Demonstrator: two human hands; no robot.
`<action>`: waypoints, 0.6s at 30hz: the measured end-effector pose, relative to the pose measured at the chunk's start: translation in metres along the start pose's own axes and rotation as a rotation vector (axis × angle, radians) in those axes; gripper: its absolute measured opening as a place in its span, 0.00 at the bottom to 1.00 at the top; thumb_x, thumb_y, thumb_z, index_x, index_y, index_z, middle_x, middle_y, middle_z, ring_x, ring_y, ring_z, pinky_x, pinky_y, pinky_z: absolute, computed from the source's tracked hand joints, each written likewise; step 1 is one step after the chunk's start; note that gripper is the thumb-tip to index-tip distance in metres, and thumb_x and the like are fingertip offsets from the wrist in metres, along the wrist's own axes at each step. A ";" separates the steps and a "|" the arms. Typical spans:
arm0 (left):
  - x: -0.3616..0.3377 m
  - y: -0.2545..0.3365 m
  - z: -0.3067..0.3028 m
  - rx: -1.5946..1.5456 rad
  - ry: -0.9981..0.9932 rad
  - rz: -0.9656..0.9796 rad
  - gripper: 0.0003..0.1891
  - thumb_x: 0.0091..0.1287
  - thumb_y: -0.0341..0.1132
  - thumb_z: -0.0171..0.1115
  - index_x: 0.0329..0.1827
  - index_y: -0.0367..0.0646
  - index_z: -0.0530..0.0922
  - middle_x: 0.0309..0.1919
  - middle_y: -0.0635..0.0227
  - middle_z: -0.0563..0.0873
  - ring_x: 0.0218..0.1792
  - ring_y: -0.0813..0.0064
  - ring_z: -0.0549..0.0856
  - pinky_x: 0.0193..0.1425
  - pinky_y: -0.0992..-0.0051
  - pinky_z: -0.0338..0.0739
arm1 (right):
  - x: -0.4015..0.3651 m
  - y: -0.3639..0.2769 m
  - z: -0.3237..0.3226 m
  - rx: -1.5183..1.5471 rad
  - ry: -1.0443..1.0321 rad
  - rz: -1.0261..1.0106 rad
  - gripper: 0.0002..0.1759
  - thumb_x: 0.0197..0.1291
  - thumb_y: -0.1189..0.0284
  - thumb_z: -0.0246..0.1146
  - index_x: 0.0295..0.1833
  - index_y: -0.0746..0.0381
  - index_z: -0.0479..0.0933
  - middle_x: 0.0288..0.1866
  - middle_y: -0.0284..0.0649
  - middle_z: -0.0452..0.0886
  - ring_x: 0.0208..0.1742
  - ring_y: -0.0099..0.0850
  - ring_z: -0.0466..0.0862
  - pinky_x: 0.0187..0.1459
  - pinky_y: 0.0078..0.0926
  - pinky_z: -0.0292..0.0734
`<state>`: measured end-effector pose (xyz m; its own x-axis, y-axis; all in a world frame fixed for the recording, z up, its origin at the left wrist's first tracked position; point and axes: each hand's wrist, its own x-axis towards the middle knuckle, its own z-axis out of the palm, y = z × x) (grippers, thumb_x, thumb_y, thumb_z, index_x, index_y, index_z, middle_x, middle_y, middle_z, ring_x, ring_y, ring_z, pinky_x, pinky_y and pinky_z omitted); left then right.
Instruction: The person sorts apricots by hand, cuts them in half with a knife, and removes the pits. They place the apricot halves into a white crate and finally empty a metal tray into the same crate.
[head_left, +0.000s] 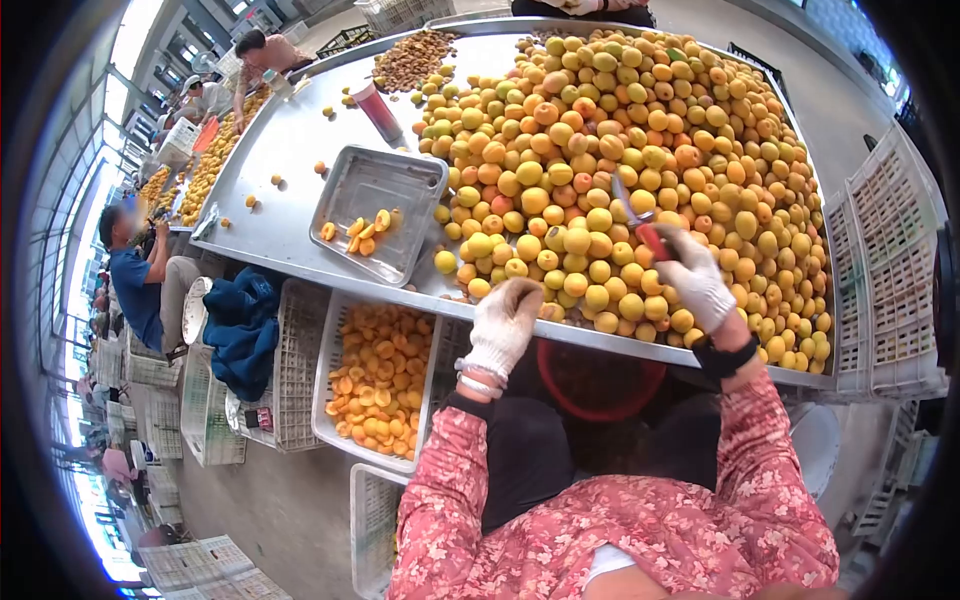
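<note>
Red-handled knife (655, 241) in my right hand (698, 285), gloved fingers closed round the handle, blade over the whole fruit (577, 241) heaped on the metal table (290, 150). Knife looks light, stiff; grip the handle, off the edge. Left hand (507, 317) by the table's near rim, fingers curled; can't tell if they hold anything. Fruit probably light, smooth, rolls, bruises; cup round its sides, soft squeeze.

The left hand (505, 315) and right hand (698, 280) wore off-white knit gloves (500, 335), the left one's fingertips (524, 291) stained brown. Black bands (725, 360) circled both wrists, with white bands (481, 375) on the left. The reddish-pink shirt (640, 525) had pale flowers and long sleeves (443, 470); the trousers (525, 450) were dark.
</note>
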<state>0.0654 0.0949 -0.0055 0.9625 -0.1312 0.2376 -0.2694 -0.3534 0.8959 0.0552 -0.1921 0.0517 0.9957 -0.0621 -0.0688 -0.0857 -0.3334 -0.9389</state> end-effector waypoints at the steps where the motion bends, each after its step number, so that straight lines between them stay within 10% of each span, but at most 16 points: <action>1: 0.008 0.000 0.002 0.008 -0.019 0.010 0.05 0.64 0.32 0.64 0.39 0.40 0.82 0.32 0.59 0.85 0.35 0.60 0.85 0.42 0.69 0.78 | -0.008 0.003 -0.007 0.031 0.052 -0.130 0.28 0.58 0.76 0.61 0.66 0.64 0.71 0.48 0.39 0.82 0.46 0.29 0.81 0.51 0.28 0.76; 11: 0.017 0.015 0.063 0.848 -0.363 0.436 0.24 0.52 0.39 0.69 0.53 0.47 0.77 0.35 0.63 0.82 0.42 0.62 0.83 0.44 0.60 0.74 | -0.082 0.011 -0.044 0.200 0.179 0.089 0.18 0.62 0.75 0.63 0.57 0.69 0.75 0.37 0.32 0.78 0.38 0.20 0.75 0.42 0.18 0.73; 18: 0.032 -0.004 0.082 0.991 -0.372 0.611 0.09 0.54 0.32 0.60 0.38 0.45 0.78 0.28 0.63 0.81 0.32 0.62 0.85 0.31 0.62 0.76 | -0.095 0.029 -0.034 -0.178 0.050 0.055 0.18 0.58 0.73 0.65 0.55 0.66 0.76 0.35 0.48 0.80 0.35 0.34 0.83 0.39 0.29 0.77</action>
<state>0.0943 0.0166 -0.0326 0.6440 -0.7224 0.2518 -0.7393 -0.6723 -0.0380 -0.0434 -0.2279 0.0423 0.9867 -0.1302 -0.0969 -0.1489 -0.4895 -0.8592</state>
